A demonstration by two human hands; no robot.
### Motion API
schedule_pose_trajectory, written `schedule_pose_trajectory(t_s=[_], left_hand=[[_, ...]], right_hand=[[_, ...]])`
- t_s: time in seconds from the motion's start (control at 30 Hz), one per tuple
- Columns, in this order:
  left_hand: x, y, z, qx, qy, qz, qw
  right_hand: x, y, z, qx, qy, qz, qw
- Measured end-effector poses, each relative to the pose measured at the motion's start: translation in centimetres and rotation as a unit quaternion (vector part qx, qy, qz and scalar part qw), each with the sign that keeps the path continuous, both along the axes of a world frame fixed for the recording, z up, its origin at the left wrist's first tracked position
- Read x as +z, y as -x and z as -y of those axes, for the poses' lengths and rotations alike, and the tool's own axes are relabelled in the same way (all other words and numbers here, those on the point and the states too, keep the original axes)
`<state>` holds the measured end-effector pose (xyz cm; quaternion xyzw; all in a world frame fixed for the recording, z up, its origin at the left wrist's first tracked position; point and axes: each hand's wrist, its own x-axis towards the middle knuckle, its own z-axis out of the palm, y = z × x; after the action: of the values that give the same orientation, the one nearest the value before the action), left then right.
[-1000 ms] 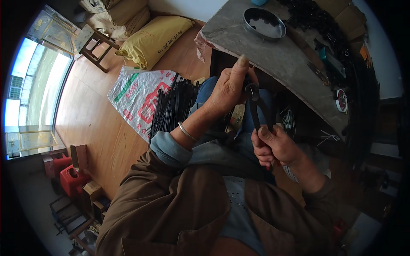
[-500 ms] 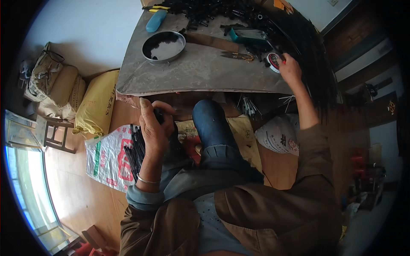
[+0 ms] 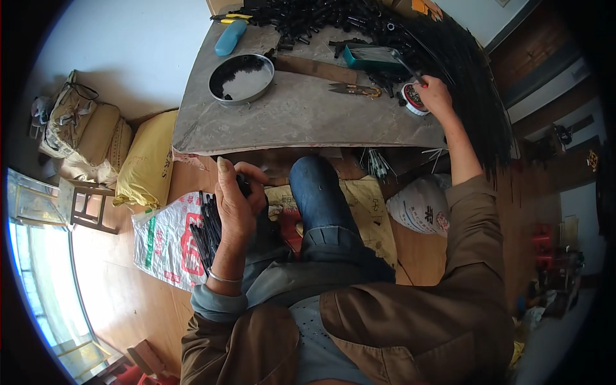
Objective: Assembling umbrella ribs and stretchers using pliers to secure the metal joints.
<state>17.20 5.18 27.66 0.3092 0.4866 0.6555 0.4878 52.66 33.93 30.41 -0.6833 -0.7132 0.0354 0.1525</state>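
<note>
My left hand [image 3: 235, 204] is raised over my lap, its fingers closed round a short black piece [image 3: 244, 185], mostly hidden by the fingers. At the right of the table, my right hand [image 3: 436, 96] grips a slim dark tool with a red part [image 3: 409, 67], whose exact kind I cannot make out. The tool slants up and left from my fingers. Just beside that hand stands a small round white tub [image 3: 414, 101] with a red inner rim and small bits inside. Left of the tub lie scissors [image 3: 354, 90] with golden handles.
On the grey table [image 3: 289, 125] stand a metal bowl [image 3: 242, 98] of white and black material and a green tray [image 3: 375, 63]. A blue case [image 3: 230, 38] lies far left. Black parts [image 3: 308, 19] and long black rods [image 3: 465, 77] line the back and right. Sacks [image 3: 147, 157] stand left.
The view has shifted slightly, so the table sits a little lower. My right hand stays by the tub, with the tool more visible now. My left hand still holds the black piece.
</note>
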Motion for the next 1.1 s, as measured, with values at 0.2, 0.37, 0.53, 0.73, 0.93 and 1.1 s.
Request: schedule_pose_trajectory(t_s=[0.2, 0.37, 0.53, 0.73, 0.93, 1.1], left_hand=[[0.3, 0.0, 0.2, -0.029, -0.001, 0.025, 0.999], [0.3, 0.0, 0.6, -0.032, -0.001, 0.024, 0.999], [-0.1, 0.6, 1.3, -0.026, -0.004, 0.022, 0.999], [-0.9, 0.8, 1.6, -0.068, -0.157, 0.005, 0.985], [-0.4, 1.0, 2.2, -0.001, -0.19, -0.009, 0.982], [-1.6, 2.4, 3.1, 0.065, -0.188, -0.063, 0.978]], right_hand=[[-0.4, -1.2, -1.5, -0.004, 0.005, -0.05, 0.999], [-0.3, -1.2, -1.7, -0.03, 0.012, -0.095, 0.995], [1.2, 0.6, 1.0, 0.049, 0.061, -0.274, 0.959], [3.1, 10.4, 10.0, 0.222, 0.309, -0.629, 0.678], [2.2, 21.3, 18.5, 0.26, 0.389, -0.616, 0.634], [0.5, 26.6, 21.8, 0.262, 0.365, -0.583, 0.677]])
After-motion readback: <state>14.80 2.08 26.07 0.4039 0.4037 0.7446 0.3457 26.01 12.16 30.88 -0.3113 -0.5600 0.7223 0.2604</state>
